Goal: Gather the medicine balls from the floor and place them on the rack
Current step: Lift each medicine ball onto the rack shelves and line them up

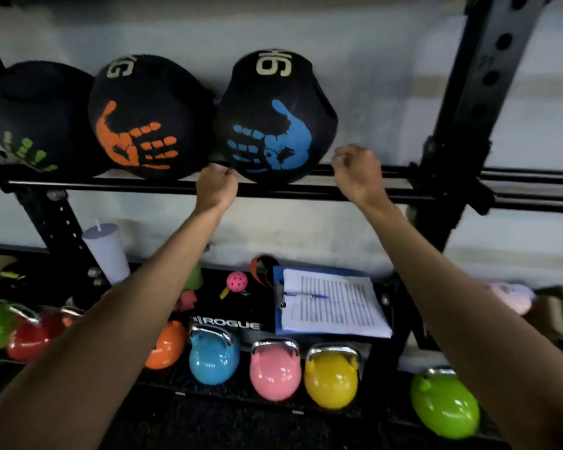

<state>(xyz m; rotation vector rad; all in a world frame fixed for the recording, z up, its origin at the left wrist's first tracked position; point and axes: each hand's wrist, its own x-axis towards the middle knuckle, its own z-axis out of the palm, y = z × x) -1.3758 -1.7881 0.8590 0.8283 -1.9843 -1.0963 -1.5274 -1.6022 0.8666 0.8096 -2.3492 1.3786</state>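
On the steel rack (273, 190), round matte medicine balls (275, 118).

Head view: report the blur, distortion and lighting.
Head view: dim overall; right hand smeared by motion blur, left hand sharper; wide-angle lens bows the rack bar and tilts the upright; highlights gleam on the kettlebells; clipboard text unreadable.

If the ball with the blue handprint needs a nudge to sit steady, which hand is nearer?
Probably the left hand: its knuckles sit right at the lower edge of the blue-handprint ball on the rack rail. The right hand hangs beside it, apart.
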